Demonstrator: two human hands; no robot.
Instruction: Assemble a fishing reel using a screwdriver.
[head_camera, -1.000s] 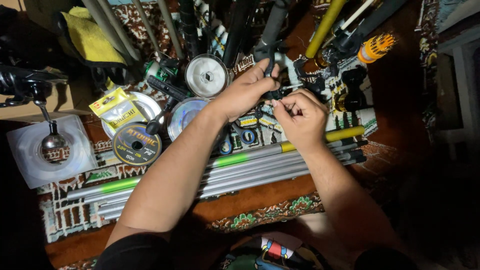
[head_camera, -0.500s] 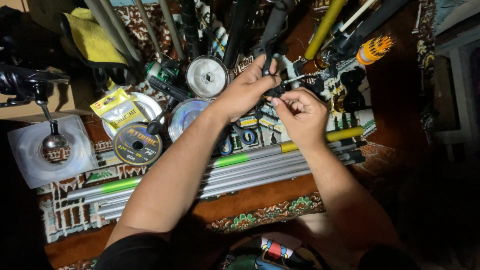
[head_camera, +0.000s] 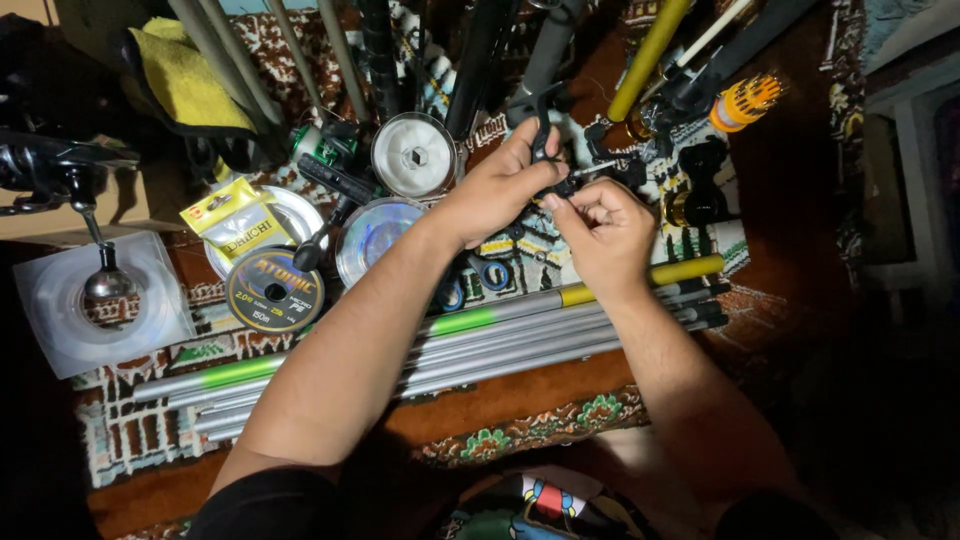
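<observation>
The left hand (head_camera: 497, 190) was closed around a small black fishing-reel part (head_camera: 548, 150), its thumb and forefinger pinched on the piece, which stood up between the fingers. The right hand (head_camera: 600, 232) met it from the near side, its fingertips pressed together on a thin metal pin or tool (head_camera: 590, 170) that touched the same black part; what exactly that pin was could not be made out. Both hands touched each other at the fingertips, so the part sat between them, held above the patterned rug (head_camera: 520, 430).

Just beyond the grip lay several dark rod butts and a yellow rod handle (head_camera: 650, 55), with an orange-and-black ribbed spool (head_camera: 745, 100) off to the right. Just left of the left hand sat a round silver line spool (head_camera: 414, 155), and nearer to the person a clear disc-shaped spool (head_camera: 375, 235). Further left lay a dark line spool with a gold label (head_camera: 273, 290) and a yellow packet (head_camera: 235, 220) resting on a white spool. Under both forearms ran a bundle of grey rod sections with green and yellow bands (head_camera: 480, 340). Far left stood a reel handle with a metal knob (head_camera: 105, 280) on a clear plastic case, and a yellow cloth (head_camera: 185, 75) lay at the far corner.
</observation>
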